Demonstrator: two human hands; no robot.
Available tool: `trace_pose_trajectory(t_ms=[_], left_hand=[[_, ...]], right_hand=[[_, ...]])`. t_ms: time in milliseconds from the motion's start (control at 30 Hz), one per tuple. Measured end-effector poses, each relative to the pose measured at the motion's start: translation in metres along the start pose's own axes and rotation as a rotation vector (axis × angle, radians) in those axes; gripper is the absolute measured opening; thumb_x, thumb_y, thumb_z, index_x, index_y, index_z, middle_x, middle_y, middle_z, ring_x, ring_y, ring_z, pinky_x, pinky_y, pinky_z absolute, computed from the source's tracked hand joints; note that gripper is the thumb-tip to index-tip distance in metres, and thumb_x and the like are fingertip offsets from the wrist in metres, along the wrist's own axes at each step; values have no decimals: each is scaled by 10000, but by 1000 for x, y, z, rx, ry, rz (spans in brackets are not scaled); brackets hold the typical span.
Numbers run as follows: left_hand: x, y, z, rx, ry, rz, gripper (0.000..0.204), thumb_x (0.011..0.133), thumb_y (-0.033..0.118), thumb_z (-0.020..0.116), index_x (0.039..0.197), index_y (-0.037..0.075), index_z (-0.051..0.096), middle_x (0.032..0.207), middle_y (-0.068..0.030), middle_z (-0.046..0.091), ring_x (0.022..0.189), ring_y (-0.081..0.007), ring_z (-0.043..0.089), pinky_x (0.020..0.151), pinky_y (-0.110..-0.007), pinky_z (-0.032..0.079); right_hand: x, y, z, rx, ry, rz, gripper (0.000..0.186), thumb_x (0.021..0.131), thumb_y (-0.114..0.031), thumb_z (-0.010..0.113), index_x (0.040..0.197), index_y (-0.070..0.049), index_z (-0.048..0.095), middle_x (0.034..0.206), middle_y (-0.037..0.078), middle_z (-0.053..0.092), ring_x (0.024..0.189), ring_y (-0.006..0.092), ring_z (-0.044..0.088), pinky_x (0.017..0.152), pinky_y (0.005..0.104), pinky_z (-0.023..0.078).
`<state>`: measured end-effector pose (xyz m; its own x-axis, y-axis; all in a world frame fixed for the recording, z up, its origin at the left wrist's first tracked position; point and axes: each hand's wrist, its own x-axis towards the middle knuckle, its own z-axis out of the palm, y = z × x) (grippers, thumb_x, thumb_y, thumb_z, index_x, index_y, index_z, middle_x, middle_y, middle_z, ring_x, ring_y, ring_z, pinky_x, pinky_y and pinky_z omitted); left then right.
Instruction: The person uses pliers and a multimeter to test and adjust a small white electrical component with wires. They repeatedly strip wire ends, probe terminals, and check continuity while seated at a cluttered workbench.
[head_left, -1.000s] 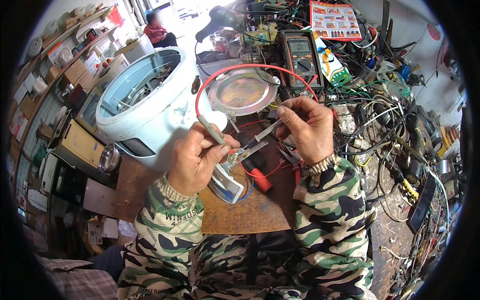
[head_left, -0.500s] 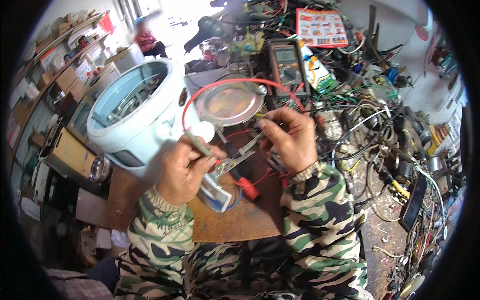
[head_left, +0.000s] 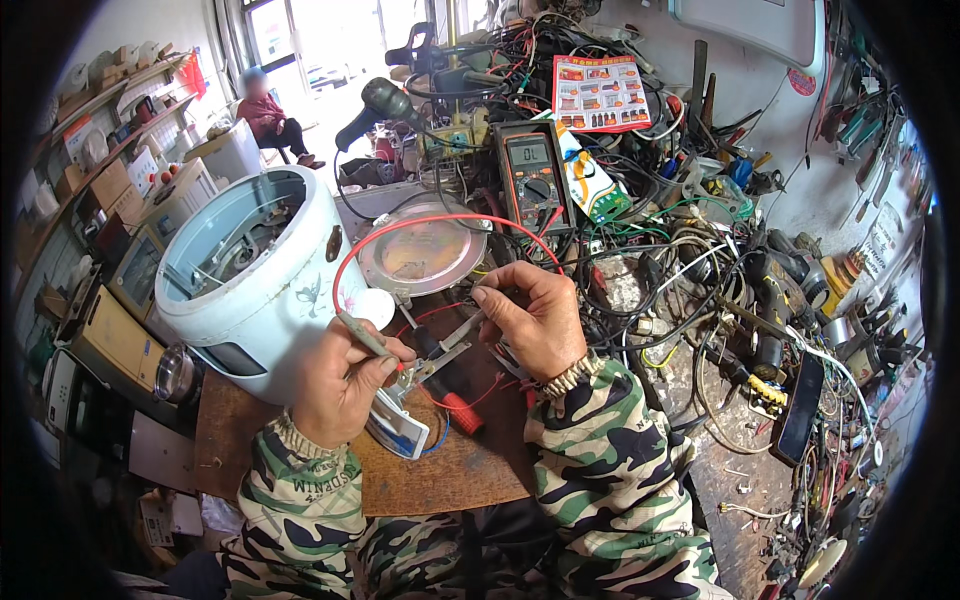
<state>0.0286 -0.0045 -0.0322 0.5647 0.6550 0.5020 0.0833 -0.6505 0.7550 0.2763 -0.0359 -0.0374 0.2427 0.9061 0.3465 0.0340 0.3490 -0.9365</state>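
The left hand (head_left: pixel 340 385), right of the pale blue cooker shell (head_left: pixel 290 285), had its thumb and fingers closed on 1 grey probe (head_left: pixel 365 338); 1 red lead (head_left: pixel 440 217) arced up from it. The right hand (head_left: pixel 535 320), farther right of the shell, pinched 1 slim grey piece (head_left: pixel 462 330) between thumb and forefinger; I could not tell whether its curled fingers held more.

Between the 2 hands, to the shell's near right, were 1 white-framed part (head_left: pixel 398 432), 1 blue wire (head_left: pixel 440 437) and 1 red grip (head_left: pixel 463 412). 1 round metal plate (head_left: pixel 425 250) lay just right of the shell, with 1 multimeter (head_left: pixel 535 180) farther right of it. 1 dark phone (head_left: pixel 800 410) lay well right of the shell, beside cables (head_left: pixel 690 283) too tangled to count.

A scuffed brown wooden board (head_left: pixel 450 485) spread to the shell's near right. Crowded shelves (head_left: pixel 130 85) lined the wall left of the shell, and 1 seated person (head_left: pixel 262 115) was well beyond it, near bright windows (head_left: pixel 270 45).
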Motion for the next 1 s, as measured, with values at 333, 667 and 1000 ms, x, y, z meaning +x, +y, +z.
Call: trace_pose_trajectory(t_ms=[333, 667, 1000], left_hand=[[-2, 3, 0, -13, 28, -47, 237, 1014, 27, 599, 1201, -27, 463, 1049, -163, 732, 906, -165, 703, 766, -282, 566], [5, 3, 3, -16, 74, -9, 201, 1002, 92, 650, 1119, -28, 539, 954, -149, 776, 882, -187, 757, 779, -313, 592], [5, 6, 3, 36, 91, -61, 206, 980, 106, 677, 1105, -50, 630, 957, -151, 779, 887, -194, 764, 778, -313, 598]], right_hand=[[0, -1, 2, -8, -2, -11, 82, 943, -11, 689, 980, 59, 667, 808, 60, 701, 609, 107, 661, 531, 255, 513], [-7, -2, 10, -116, -36, -124, 128, 930, -34, 723, 1026, 39, 679, 744, 57, 696, 612, 86, 640, 548, 259, 504], [-10, 6, 14, -213, -188, -102, 171, 898, -58, 748, 1040, 8, 680, 806, 93, 724, 679, 127, 668, 634, 300, 532]])
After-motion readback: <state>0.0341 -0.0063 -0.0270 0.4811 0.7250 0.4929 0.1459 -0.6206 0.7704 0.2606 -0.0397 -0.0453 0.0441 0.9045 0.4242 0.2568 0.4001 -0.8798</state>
